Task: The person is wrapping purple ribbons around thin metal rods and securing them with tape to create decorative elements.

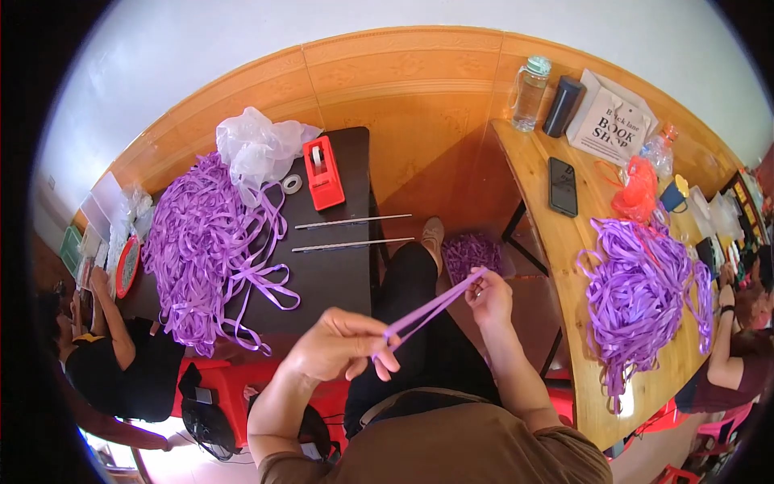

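A purple ribbon [429, 310] is stretched between my two hands above my lap, doubled into a narrow loop. My left hand [343, 345] pinches its near end, with the fingers curled. The far end is held between the thumb and fingers of my right hand [488, 297], higher and to the right. On the dark table to the left lies a large heap of purple ribbons [201, 250]. Another pile of purple ribbons [637, 294] rests on the wooden table to the right. Below, on the floor, a container holds more purple ribbons [472, 256].
Two thin metal rods [351, 244], a red tape dispenser [324, 173], a tape roll [291, 184] and a white plastic bag [254, 149] lie on the dark table [339, 282]. A phone [563, 187], bottle [530, 95] and paper bag [610, 121] occupy the wooden table [528, 157]. People sit at both sides.
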Action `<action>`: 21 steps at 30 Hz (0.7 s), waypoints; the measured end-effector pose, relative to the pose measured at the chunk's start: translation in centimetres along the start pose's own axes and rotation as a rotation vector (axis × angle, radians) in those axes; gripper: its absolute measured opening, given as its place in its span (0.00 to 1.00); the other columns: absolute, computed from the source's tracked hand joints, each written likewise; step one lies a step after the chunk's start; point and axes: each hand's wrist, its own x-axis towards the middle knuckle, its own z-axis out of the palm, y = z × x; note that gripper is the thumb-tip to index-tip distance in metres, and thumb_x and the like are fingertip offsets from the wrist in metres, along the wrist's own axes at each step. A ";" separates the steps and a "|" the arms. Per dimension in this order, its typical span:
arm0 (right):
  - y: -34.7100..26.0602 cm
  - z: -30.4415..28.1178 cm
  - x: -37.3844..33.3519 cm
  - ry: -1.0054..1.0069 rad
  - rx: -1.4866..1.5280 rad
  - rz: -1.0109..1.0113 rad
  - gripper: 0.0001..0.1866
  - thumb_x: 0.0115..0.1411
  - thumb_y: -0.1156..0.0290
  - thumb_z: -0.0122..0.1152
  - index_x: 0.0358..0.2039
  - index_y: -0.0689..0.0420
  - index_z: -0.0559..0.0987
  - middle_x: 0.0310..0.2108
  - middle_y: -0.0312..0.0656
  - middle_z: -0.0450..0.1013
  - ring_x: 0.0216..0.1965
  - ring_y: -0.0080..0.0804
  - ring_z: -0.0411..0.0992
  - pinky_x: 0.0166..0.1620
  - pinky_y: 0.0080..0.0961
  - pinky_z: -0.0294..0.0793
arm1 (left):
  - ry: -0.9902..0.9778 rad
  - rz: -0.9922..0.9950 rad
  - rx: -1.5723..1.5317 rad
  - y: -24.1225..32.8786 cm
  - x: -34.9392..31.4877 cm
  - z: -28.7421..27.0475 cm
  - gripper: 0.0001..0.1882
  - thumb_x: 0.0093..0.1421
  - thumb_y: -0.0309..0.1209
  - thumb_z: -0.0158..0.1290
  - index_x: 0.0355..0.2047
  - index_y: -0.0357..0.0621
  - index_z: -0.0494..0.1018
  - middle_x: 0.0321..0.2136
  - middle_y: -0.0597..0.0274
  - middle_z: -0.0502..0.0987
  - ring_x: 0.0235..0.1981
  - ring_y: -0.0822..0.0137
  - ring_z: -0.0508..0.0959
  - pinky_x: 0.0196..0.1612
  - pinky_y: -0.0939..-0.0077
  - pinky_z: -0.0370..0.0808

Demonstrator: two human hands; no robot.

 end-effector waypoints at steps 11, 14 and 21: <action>2.4 -1.7 -0.7 -0.046 -0.807 -1.060 0.02 0.53 0.82 0.59 0.25 0.63 0.76 0.19 0.33 0.67 0.22 0.16 0.63 0.26 0.14 0.62 | 0.047 0.263 -0.302 -2.0 0.5 -1.4 0.11 0.62 0.25 0.50 0.42 0.34 0.75 0.35 0.45 0.79 0.31 0.57 0.81 0.24 0.77 0.75; 3.2 -4.7 -1.3 -0.199 -1.025 -1.074 0.05 0.49 0.82 0.63 0.28 0.63 0.77 0.22 0.41 0.70 0.24 0.25 0.69 0.28 0.19 0.67 | 0.094 0.283 -0.189 -0.8 2.5 -1.8 0.11 0.62 0.24 0.49 0.43 0.34 0.75 0.30 0.53 0.79 0.30 0.65 0.79 0.32 0.79 0.75; -1.9 2.0 -9.1 -0.767 -0.909 -0.947 0.19 0.47 0.78 0.67 0.42 0.63 0.77 0.39 0.44 0.72 0.38 0.33 0.71 0.42 0.26 0.70 | -0.038 -0.012 0.001 -3.3 5.6 -1.1 0.11 0.60 0.23 0.52 0.43 0.35 0.77 0.27 0.63 0.78 0.28 0.75 0.75 0.32 0.85 0.71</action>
